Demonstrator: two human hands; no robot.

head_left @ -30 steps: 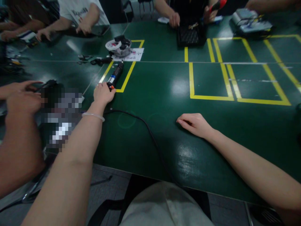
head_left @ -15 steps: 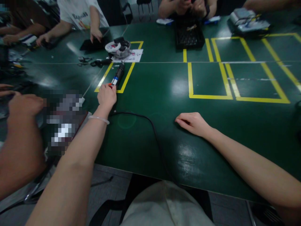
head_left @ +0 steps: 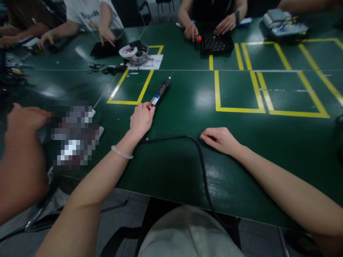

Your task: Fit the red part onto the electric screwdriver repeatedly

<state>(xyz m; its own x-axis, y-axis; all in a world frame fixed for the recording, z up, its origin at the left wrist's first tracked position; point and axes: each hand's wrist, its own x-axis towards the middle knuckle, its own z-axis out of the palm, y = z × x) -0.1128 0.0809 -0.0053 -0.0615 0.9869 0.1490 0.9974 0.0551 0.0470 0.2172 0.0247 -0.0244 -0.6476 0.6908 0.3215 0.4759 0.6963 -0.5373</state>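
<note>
My left hand [head_left: 141, 119] is closed around the rear of a black electric screwdriver [head_left: 160, 93], which has a blue-and-white label and an orange part beside my fingers. Its thin metal bit points away from me and to the right, over the green table [head_left: 184, 107]. From behind my wrist a black cable [head_left: 200, 157] runs right, then bends down over the table's near edge. My right hand [head_left: 218, 139] rests on the tabletop with curled fingers, right of the cable. Whether anything sits inside those fingers is hidden.
Yellow tape outlines [head_left: 239, 110] mark the table. A roll of tape [head_left: 128, 52] and other items lie on a white paper [head_left: 154, 63]. Across the table, a co-worker's hands are at a black tray [head_left: 217, 46]. Another person's arm [head_left: 25, 142] reaches in at left.
My left hand has drawn the screwdriver right and towards me, out of the taped outline, and its tip now points further right. The cable has shifted right. My right hand stays put.
</note>
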